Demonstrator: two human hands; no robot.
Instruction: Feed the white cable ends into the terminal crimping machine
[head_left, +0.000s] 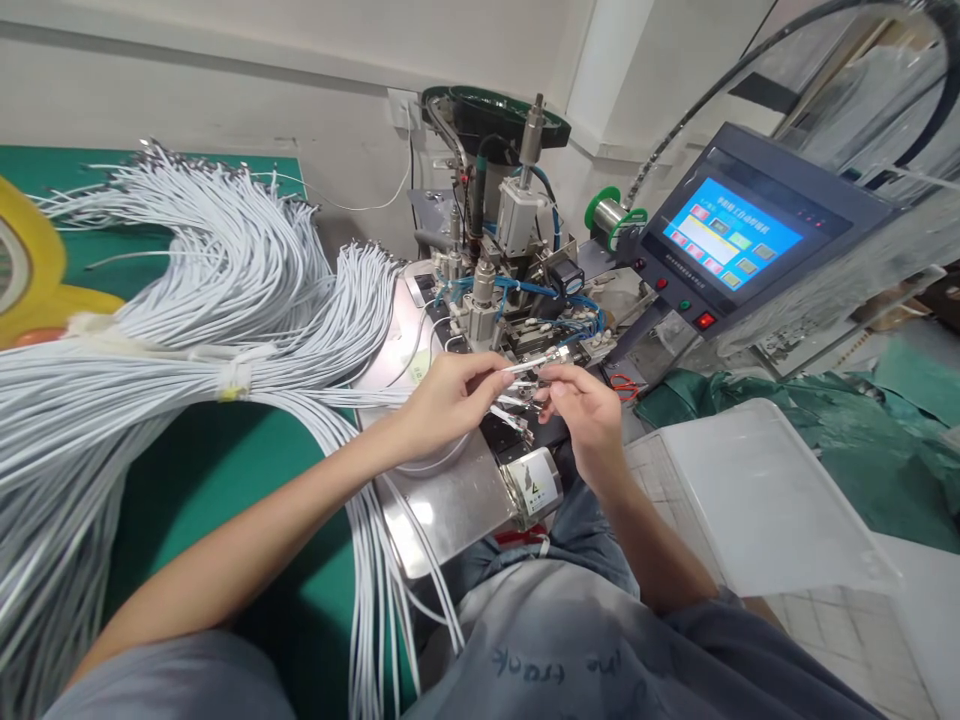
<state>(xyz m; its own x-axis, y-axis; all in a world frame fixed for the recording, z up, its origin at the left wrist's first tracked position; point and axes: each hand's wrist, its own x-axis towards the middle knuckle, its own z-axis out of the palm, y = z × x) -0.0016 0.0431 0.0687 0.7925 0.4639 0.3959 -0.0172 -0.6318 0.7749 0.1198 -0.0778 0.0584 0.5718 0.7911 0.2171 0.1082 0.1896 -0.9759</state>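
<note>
Thumb and fingers of my left hand (461,390) pinch a white cable (525,366) close to its metal-tipped end. That end points right, over the front of a soldering machine (491,300). Just to the right is my right hand (581,405), its fingers bent and drawn together beside the cable tips; what they grip, if anything, is too small to make out. Several more cable ends with metal connectors (517,425) show below and between the hands. Behind my left forearm, a thick bundle of white cables (300,375) is bound with a tie.
A green table (217,500) carries heaps of white cables (232,230) and a yellow tape roll (45,260). To the right stand a control screen (731,230), a solder wire spool (615,215) and red-handled pliers (624,386). A white plastic tray (772,500) sits by my right arm.
</note>
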